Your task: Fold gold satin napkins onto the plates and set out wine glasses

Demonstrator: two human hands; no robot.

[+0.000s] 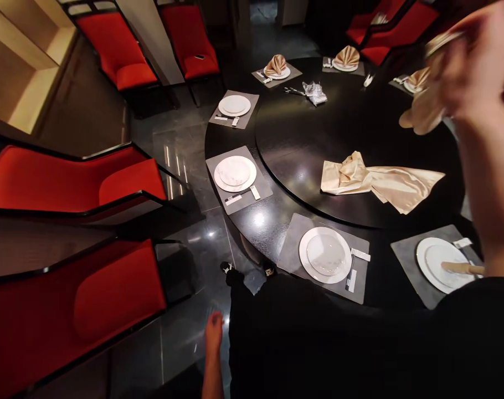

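Observation:
My right hand [470, 77] is raised at the upper right over the round table, smeared by motion. Its fingers are closed on what looks like a gold cloth napkin [426, 113], whose folds are blurred. Below it, gold satin napkins [405, 183] lie crumpled and spread on the dark turntable [293, 149]. Down by my side hangs my left hand [214, 328], away from the table, its fingers curled in with nothing visible in them. A plate [324, 255] on a grey placemat [296, 235] is right before me, with chopsticks [350, 270] beside it.
More plates, such as the left one [234, 173], stand around the table edge. Fan-folded napkins [346, 57] sit on the far plates. A clear plastic-wrapped bundle [314, 93] lies on the turntable. Red chairs [123, 296] line the left side. A tan item [459, 268] rests on the right plate.

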